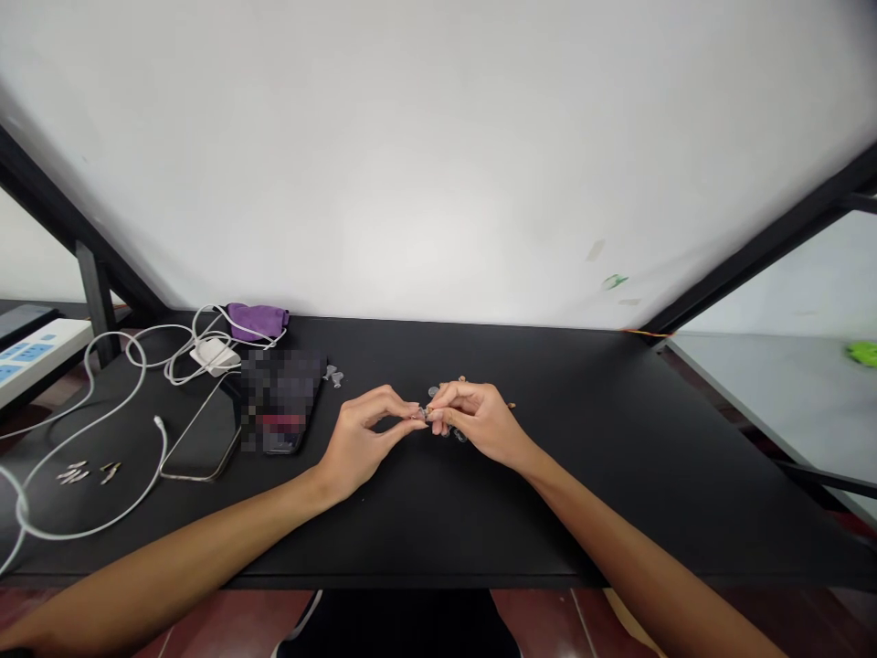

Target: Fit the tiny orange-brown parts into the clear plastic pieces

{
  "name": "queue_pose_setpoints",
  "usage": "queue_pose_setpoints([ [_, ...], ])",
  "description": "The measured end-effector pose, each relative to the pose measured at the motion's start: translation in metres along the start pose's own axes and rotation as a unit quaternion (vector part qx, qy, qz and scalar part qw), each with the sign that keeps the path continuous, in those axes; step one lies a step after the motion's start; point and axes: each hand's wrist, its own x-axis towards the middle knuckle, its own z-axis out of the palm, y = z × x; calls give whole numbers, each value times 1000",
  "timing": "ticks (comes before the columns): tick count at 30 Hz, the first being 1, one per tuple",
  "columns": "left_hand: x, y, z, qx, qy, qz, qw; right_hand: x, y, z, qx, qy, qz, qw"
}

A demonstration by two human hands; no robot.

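Near the middle of the black table, my left hand (364,440) and my right hand (485,420) meet at the fingertips. Thumb and forefinger of my left hand pinch a small clear plastic piece (423,414). The fingertips of my right hand close on the same spot, where a tiny gold-coloured bit shows; its kind is too small to tell. Under and beside my right hand lie several more small clear pieces (434,391), partly hidden by the fingers. Two or so similar clear plastic pieces (334,376) rest by the dark phone (291,429), left of my hands.
A second phone (204,429) lies further left, amid a looping white cable (89,535) and a white charger (215,355). Behind them is a purple cloth (258,321). Several tiny slim pieces (73,472) lie at left. A power strip (41,352) stands at the far left.
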Motion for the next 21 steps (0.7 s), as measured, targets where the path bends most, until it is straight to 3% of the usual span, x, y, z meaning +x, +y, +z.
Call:
queue_pose_setpoints([
  [6, 2, -3, -3, 58, -47, 26, 997, -1, -5, -8, -49, -23, 19, 998],
  [11, 6, -5, -11, 172, -106, 55, 978, -1, -18, -27, -193, -24, -33, 980],
  [14, 11, -5, -19, 297, -112, 64, 946, -2, -25, -41, -273, -12, -58, 960],
  [17, 16, -4, -25, 421, -122, 51, 897, -5, -29, -55, -312, -34, -37, 949],
  [21, 15, -7, -26, 493, -147, 46, 856, -6, -29, -67, -334, -69, -5, 940],
])
